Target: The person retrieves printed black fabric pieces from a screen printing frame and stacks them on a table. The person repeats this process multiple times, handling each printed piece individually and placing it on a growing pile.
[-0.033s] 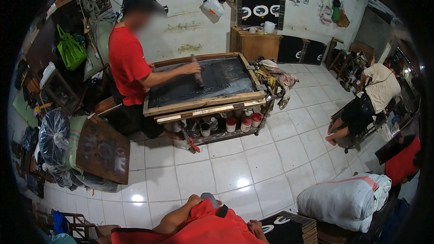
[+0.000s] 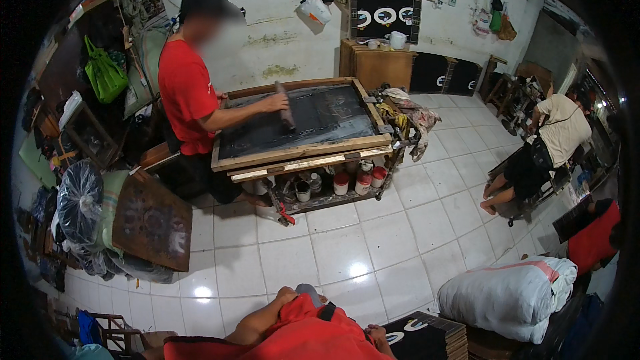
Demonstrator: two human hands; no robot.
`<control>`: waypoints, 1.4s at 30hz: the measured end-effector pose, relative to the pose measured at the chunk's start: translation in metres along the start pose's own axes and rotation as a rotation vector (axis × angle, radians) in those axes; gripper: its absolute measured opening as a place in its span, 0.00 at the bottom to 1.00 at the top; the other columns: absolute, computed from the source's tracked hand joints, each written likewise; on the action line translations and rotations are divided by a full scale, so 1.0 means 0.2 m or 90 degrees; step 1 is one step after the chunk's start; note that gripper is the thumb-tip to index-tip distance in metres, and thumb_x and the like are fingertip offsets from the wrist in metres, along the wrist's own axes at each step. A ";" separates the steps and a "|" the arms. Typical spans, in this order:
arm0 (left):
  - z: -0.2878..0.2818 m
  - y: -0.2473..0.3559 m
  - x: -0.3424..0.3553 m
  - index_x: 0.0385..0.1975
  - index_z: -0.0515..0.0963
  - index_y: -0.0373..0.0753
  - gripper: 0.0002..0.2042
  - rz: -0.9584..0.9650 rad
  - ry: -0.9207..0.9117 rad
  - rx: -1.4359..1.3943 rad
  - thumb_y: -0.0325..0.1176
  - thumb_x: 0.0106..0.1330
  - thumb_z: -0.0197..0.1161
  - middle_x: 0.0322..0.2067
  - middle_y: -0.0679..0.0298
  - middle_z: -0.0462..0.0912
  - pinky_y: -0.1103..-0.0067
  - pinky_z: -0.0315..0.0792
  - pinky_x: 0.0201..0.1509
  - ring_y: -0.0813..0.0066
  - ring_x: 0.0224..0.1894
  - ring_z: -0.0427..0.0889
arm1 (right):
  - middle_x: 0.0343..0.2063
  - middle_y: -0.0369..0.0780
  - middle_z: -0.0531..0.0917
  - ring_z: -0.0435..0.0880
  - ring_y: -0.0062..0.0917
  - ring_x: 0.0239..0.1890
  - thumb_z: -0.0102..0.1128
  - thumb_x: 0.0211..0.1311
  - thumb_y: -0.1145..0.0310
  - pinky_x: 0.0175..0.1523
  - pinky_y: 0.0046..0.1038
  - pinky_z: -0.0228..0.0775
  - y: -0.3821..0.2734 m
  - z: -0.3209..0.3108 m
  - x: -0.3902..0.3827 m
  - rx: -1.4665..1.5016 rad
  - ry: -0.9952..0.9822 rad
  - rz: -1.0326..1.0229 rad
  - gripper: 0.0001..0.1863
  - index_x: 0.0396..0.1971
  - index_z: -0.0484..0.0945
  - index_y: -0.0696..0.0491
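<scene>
Along the lower edge, my left arm bends over my red shirt, and my left hand (image 2: 288,294) lies beside a grey patch of cloth. Its fingers are too unclear to read. My right hand (image 2: 377,334) shows partly past the shirt, close to a stack of black printed panels (image 2: 427,337); whether it touches them cannot be made out, nor how its fingers are set. Across the floor, a co-worker in a red shirt (image 2: 187,83) leans over a wood-framed printing screen (image 2: 300,155), one hand on a squeegee (image 2: 285,105) on its dark surface.
Paint tubs (image 2: 341,183) stand on the shelf under the screen table. A big white sack (image 2: 497,297) lies at the right. Another person in a beige shirt (image 2: 560,123) bends at the far right. A brown board (image 2: 152,227) leans against bundled bags on the left.
The co-worker's hand and the squeegee have shifted slightly left over the screen, and the squeegee tilts more. My own hands look unmoved.
</scene>
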State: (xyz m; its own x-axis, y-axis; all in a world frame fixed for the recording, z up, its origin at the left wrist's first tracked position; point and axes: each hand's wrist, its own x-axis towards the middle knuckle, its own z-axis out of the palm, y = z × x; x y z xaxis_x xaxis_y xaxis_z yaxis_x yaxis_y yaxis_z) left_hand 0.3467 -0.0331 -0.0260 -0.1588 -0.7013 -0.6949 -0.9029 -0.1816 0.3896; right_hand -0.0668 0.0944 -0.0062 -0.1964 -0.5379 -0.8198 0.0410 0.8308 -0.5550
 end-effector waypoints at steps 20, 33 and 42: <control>-2.05 -0.71 0.64 0.50 0.67 0.29 0.30 -0.156 0.656 -0.731 0.32 0.46 0.68 0.44 0.55 0.76 0.75 0.66 0.50 0.66 0.46 0.73 | 0.33 0.39 0.81 0.81 0.26 0.36 0.55 0.55 0.72 0.39 0.24 0.71 -0.76 0.60 0.22 0.062 -0.007 0.014 0.14 0.43 0.75 0.58; -2.75 -0.89 0.64 0.31 0.74 0.44 0.06 -0.016 0.385 -0.978 0.32 0.57 0.63 0.27 0.72 0.76 0.83 0.63 0.25 0.82 0.26 0.73 | 0.37 0.36 0.77 0.76 0.26 0.41 0.58 0.58 0.64 0.46 0.33 0.68 -2.73 2.14 0.74 0.462 -0.319 -0.155 0.13 0.40 0.69 0.50; -2.70 -0.51 0.24 0.28 0.73 0.41 0.04 0.126 0.295 -0.886 0.31 0.59 0.61 0.23 0.73 0.73 0.86 0.58 0.28 0.86 0.25 0.68 | 0.35 0.42 0.79 0.79 0.31 0.39 0.56 0.55 0.77 0.50 0.36 0.71 -3.00 2.16 0.82 0.766 -0.437 -0.231 0.09 0.37 0.75 0.59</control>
State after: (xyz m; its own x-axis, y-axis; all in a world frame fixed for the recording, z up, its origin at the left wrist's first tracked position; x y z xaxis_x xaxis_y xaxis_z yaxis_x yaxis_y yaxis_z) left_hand 0.6471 -0.4193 0.2273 0.1497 -0.8968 -0.4163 0.2600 -0.3705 0.8917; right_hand 0.2992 -0.5548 0.1309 0.1148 -0.9400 -0.3213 0.9504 0.1980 -0.2399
